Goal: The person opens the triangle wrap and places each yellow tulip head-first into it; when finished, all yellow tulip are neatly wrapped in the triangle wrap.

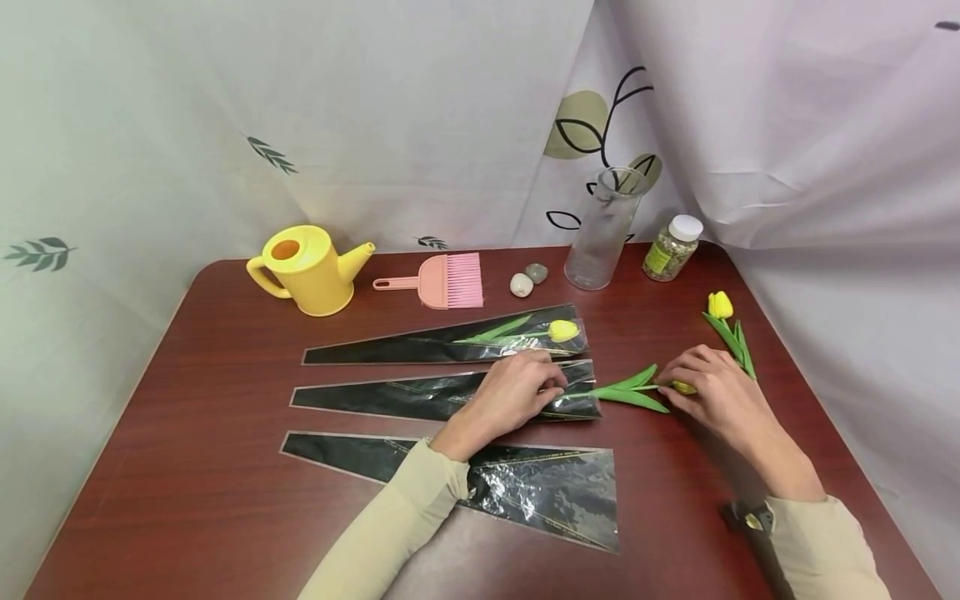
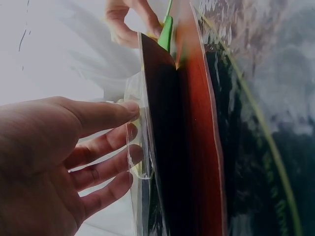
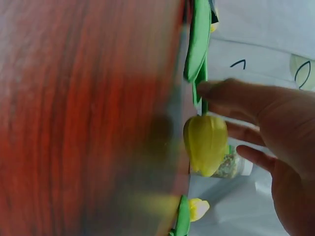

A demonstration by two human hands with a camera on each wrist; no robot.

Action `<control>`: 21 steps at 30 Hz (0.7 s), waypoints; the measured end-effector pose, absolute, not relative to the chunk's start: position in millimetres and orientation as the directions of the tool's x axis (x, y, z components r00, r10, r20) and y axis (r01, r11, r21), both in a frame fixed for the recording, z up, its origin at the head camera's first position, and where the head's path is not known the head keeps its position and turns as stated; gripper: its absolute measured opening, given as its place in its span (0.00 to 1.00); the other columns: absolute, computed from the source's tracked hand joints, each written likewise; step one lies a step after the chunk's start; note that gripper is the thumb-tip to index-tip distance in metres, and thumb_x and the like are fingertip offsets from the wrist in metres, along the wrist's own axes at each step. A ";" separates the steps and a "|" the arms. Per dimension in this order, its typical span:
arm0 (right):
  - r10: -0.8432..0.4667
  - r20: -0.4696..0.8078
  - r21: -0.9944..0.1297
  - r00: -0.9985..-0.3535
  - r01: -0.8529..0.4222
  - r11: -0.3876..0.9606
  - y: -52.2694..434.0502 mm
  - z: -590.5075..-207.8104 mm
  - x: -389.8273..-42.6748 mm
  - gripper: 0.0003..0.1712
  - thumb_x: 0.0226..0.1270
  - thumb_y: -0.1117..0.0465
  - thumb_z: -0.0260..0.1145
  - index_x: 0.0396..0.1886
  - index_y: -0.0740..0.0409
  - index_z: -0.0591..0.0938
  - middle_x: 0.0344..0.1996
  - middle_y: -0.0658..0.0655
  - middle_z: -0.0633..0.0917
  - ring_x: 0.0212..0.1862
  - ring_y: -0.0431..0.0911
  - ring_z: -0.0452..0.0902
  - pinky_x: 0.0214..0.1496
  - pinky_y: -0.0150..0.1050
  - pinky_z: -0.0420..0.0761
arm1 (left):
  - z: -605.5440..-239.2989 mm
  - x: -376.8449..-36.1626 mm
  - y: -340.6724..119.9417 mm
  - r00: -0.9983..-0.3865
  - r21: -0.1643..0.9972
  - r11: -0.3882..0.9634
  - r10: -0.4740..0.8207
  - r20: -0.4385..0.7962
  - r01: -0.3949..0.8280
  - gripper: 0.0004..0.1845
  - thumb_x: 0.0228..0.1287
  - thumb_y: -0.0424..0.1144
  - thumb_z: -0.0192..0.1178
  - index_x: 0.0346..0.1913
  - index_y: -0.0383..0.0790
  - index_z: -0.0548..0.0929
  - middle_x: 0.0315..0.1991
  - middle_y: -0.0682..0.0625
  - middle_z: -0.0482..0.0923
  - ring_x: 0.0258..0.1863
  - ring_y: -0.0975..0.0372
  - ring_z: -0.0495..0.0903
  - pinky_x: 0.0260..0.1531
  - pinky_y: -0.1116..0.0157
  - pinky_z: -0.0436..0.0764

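A yellow tulip is being slid stem-first into the middle plastic sleeve on the table, so the step in hand looks like bagging the flower. The left hand is being rested on the wide mouth of that sleeve, fingers held fairly straight and a bit spread, with the tips being pressed against the clear edge in the wrist view. The right hand is being kept just right of the sleeve mouth, fingers lightly curled about the tulip's yellow head, thumb at the stem just below it; how firm the hold is cannot be told. The leaves are still being left outside the mouth. For this to be done well, the mouth probably needs to be held open and flat while the stem is being fed in straight, so the leaves aren't being creased against the edge. Behind the middle sleeve an already filled sleeve is lying, an empty one is lying nearer the person, and a loose tulip is lying to the right.
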State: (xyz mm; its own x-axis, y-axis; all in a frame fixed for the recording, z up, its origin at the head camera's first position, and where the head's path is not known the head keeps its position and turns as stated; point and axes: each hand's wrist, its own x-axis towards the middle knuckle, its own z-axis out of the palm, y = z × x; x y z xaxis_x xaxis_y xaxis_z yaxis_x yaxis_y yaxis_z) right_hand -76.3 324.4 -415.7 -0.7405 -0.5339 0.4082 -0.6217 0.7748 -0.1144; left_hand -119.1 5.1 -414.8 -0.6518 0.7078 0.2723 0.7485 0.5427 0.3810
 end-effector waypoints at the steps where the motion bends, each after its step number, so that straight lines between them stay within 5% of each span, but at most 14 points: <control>1: -0.536 0.415 -0.137 -0.735 -0.632 0.763 322.8 -415.5 -76.6 0.12 0.43 0.65 0.77 0.31 0.54 0.88 0.33 0.49 0.84 0.42 0.49 0.74 0.46 0.47 0.66 | -414.5 -118.9 5.3 -0.652 0.380 0.543 0.706 0.275 0.748 0.04 0.65 0.42 0.66 0.40 0.50 0.89 0.35 0.59 0.78 0.36 0.68 0.77 0.35 0.70 0.76; 6: -0.540 0.437 -0.270 -0.719 -0.678 0.684 307.9 -416.6 -80.2 0.13 0.45 0.65 0.78 0.32 0.48 0.88 0.34 0.44 0.85 0.45 0.45 0.74 0.50 0.46 0.65 | -414.3 -118.6 6.9 -0.651 0.382 0.538 0.697 0.300 0.752 0.05 0.65 0.43 0.66 0.41 0.51 0.89 0.36 0.59 0.77 0.37 0.69 0.77 0.36 0.70 0.77; 12: -0.528 0.354 -0.420 -0.772 -0.636 0.647 287.9 -420.1 -87.0 0.12 0.53 0.63 0.77 0.36 0.43 0.88 0.36 0.39 0.84 0.48 0.39 0.72 0.54 0.43 0.63 | -414.9 -117.1 9.2 -0.645 0.395 0.520 0.692 0.324 0.757 0.06 0.64 0.43 0.67 0.42 0.50 0.89 0.36 0.59 0.77 0.35 0.69 0.76 0.35 0.71 0.76; 21: -0.524 0.361 -0.516 -0.771 -0.634 0.577 273.1 -430.7 -94.4 0.14 0.52 0.66 0.78 0.37 0.44 0.88 0.35 0.41 0.84 0.45 0.37 0.73 0.50 0.41 0.66 | -413.8 -116.9 9.4 -0.630 0.390 0.506 0.702 0.332 0.770 0.06 0.65 0.43 0.66 0.42 0.50 0.89 0.37 0.59 0.78 0.39 0.68 0.77 0.40 0.70 0.76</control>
State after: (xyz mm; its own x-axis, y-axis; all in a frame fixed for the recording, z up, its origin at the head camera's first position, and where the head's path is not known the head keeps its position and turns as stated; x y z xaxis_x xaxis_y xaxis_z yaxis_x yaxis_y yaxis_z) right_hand -94.4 273.1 -430.7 -0.7712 -0.5244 0.3609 -0.6335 0.5769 -0.5156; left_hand -116.9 9.4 -413.8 -0.6298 0.7022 0.3322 0.7696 0.5060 0.3895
